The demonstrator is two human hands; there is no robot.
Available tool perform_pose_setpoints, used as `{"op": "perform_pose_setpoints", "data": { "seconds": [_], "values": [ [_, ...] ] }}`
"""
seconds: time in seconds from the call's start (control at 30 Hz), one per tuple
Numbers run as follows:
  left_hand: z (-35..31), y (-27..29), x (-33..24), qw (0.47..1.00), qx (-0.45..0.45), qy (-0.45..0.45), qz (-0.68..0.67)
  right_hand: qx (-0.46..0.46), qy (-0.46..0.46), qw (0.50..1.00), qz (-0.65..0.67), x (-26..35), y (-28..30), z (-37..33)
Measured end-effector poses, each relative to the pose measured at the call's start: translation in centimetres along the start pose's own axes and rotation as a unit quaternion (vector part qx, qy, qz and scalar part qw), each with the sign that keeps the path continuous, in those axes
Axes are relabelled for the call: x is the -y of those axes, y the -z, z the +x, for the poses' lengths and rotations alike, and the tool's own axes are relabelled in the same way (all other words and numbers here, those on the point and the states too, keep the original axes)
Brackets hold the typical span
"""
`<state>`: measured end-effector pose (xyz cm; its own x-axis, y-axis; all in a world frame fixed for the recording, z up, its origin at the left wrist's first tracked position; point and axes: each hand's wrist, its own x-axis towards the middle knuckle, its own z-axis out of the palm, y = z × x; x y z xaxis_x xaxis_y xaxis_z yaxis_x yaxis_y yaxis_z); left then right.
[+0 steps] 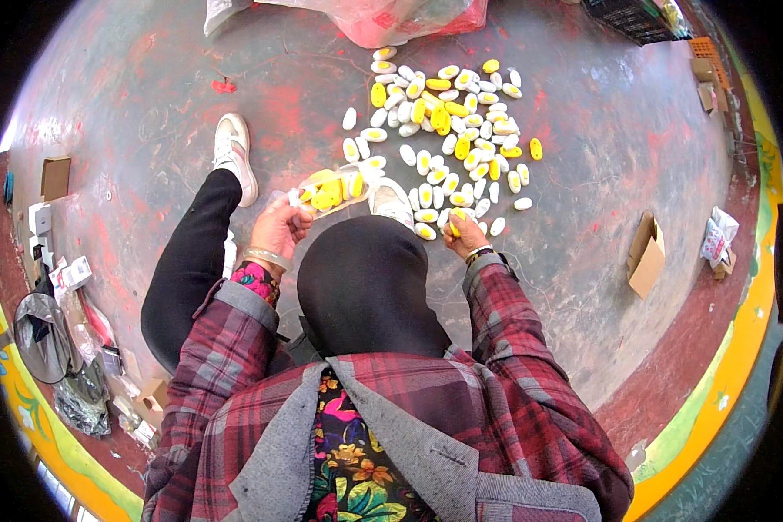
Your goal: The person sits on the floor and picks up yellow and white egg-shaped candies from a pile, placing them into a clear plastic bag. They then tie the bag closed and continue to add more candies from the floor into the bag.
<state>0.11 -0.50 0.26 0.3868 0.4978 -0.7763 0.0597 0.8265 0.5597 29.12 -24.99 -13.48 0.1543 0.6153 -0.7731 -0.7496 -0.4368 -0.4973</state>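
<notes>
Yellow and white ovals (463, 148) — many two-toned

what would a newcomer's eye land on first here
Probably the loose scatter of yellow and white oval pieces on the grey floor, ahead of the person and slightly right. Next, the clear container of similar pieces at the left fingers. The pink plastic bundle at the top edge also stands out.
</notes>
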Motion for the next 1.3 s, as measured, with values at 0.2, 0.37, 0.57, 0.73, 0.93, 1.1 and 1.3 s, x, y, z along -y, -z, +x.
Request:
{"op": "perform_pose_setpoints", "data": {
  "seconds": [0.2, 0.37, 0.57, 0.73, 0.93, 1.1, 1.3],
  "values": [
    [0.0, 0.0, 0.0, 1.000, 0.000, 0.003, -0.006, -0.072, -0.086, 0.994, 0.020, 0.7, -1.2, -0.7],
    [-0.1, -0.2, 0.0, 1.000, -0.001, 0.000, -0.014, -0.033, -0.015, 0.993, 0.114, 1.4, -3.3, -0.2],
    [0.1, -0.1, 0.2, 1.000, -0.010, -0.003, 0.000, 0.090, 0.055, 0.991, 0.077, 3.9, -6.0, -0.7],
    [-0.1, -0.1, -0.1, 1.000, 0.001, -0.005, 0.002, 0.057, 0.003, 0.998, 0.010, 4.5, -7.2, 0.9],
    [0.1, 0.2, 0.2, 1.000, -0.007, -0.013, 0.004, 0.163, 0.079, 0.963, -0.200, 6.2, -12.9, 2.7],
    [0.0, 0.0, 0.2, 1.000, -0.010, -0.018, -0.019, 0.196, -0.071, 0.919, -0.335, 8.0, -18.7, 1.7],
    [-0.3, -0.4, -0.2, 1.000, -0.010, -0.012, -0.017, -0.045, 0.095, 0.942, -0.317, 7.0, -10.8, 3.5]
  ]
}}
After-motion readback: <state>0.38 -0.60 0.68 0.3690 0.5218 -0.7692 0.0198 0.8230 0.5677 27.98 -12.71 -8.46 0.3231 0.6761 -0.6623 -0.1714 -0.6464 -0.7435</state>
